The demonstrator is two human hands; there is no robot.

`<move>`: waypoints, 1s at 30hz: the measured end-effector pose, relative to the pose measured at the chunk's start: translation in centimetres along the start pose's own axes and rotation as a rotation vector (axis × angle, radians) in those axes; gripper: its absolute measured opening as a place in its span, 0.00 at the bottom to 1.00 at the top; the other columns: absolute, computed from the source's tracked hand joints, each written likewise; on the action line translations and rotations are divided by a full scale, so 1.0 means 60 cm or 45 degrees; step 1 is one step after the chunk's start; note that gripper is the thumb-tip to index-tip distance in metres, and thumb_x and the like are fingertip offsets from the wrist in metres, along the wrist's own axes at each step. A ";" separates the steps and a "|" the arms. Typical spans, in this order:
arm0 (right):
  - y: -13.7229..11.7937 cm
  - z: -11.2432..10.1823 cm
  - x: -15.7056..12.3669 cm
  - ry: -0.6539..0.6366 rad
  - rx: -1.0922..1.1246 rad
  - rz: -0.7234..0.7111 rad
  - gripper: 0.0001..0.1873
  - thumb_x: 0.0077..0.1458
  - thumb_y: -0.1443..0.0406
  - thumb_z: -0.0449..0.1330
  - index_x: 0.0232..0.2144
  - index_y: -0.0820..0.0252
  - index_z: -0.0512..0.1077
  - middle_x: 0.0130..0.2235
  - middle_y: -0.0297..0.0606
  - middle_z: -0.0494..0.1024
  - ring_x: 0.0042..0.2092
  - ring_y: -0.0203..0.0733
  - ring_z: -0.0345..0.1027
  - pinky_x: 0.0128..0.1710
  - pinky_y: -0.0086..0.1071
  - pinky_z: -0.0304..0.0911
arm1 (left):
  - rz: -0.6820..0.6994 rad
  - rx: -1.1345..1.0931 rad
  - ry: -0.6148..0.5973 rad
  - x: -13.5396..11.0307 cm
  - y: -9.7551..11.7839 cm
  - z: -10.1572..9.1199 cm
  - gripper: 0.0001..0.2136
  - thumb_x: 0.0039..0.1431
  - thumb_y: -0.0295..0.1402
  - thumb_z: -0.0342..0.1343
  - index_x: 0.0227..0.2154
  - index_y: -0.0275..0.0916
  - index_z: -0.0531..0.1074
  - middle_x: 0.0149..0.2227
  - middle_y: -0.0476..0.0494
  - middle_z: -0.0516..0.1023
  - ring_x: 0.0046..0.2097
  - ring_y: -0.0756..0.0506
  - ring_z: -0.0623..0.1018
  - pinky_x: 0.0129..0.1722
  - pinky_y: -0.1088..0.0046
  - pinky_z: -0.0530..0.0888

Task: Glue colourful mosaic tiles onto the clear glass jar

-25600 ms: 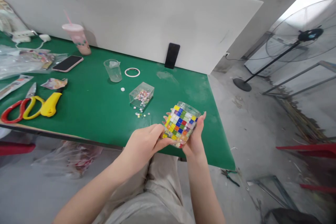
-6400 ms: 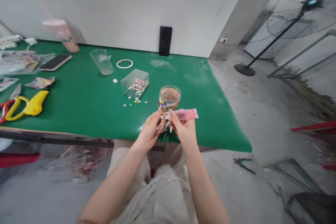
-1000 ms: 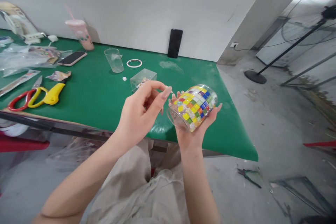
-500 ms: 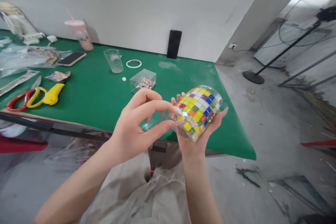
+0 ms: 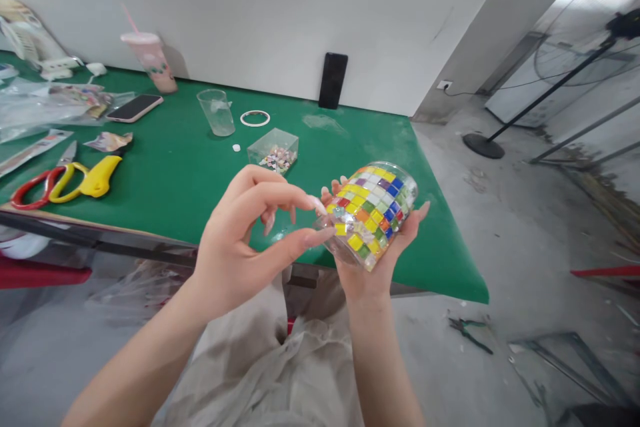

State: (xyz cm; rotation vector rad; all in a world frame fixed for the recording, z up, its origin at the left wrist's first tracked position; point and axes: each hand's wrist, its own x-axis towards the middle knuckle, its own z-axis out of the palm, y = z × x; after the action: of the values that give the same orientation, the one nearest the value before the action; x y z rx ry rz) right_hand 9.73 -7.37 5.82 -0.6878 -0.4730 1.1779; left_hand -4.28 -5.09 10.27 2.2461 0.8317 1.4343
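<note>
My right hand (image 5: 369, 279) cradles a clear cup covered in mosaic tiles (image 5: 373, 203) from below, tipped on its side above the table's front edge. Rows of small square tiles in yellow, blue, white, green, orange, red and purple coat its wall; a clear band shows along the lower left end. My left hand (image 5: 250, 233) is at that end, thumb and index finger apart, their tips close by the tiles. No tile shows between them. Beyond the left hand stands a clear plastic box (image 5: 275, 145) holding many small loose pieces.
On the green table (image 5: 200, 180) stand a clear empty cup (image 5: 217, 113), a white ring of tape (image 5: 255, 119) and a pink tumbler (image 5: 153, 63). Scissors (image 5: 45, 187), a yellow-handled tool (image 5: 103, 175) and a phone (image 5: 135, 109) lie left. A black phone (image 5: 333, 80) leans against the wall.
My left hand has drawn back slightly to the left from the cup, and its thumb and index finger have parted. The cup in my right hand has shifted slightly left.
</note>
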 end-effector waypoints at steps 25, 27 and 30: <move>-0.005 0.004 -0.018 -0.070 0.051 0.156 0.38 0.50 0.37 0.38 0.41 0.52 0.74 0.43 0.43 0.79 0.45 0.53 0.74 0.44 0.60 0.68 | 0.015 0.015 -0.088 -0.022 0.009 -0.019 0.10 0.50 0.30 0.63 0.36 0.48 0.76 0.30 0.50 0.67 0.30 0.51 0.67 0.25 0.74 0.68; -0.005 0.005 -0.018 -0.078 0.056 0.177 0.39 0.49 0.36 0.38 0.40 0.52 0.74 0.44 0.43 0.78 0.46 0.54 0.73 0.45 0.60 0.68 | 0.027 0.000 -0.090 -0.022 0.010 -0.018 0.11 0.50 0.28 0.63 0.36 0.47 0.76 0.29 0.50 0.67 0.30 0.51 0.68 0.25 0.74 0.68; -0.007 0.006 -0.019 -0.076 0.055 0.208 0.39 0.47 0.35 0.38 0.40 0.51 0.74 0.44 0.42 0.78 0.47 0.54 0.73 0.44 0.59 0.69 | 0.039 -0.038 -0.100 -0.022 0.013 -0.018 0.13 0.49 0.26 0.64 0.37 0.47 0.75 0.30 0.51 0.66 0.30 0.52 0.68 0.25 0.75 0.68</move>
State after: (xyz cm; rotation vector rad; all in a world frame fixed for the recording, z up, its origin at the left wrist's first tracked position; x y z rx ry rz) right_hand 9.41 -8.44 6.41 -0.6646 -0.4461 1.3614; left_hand -5.42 -6.55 10.24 2.2861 0.7499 1.3535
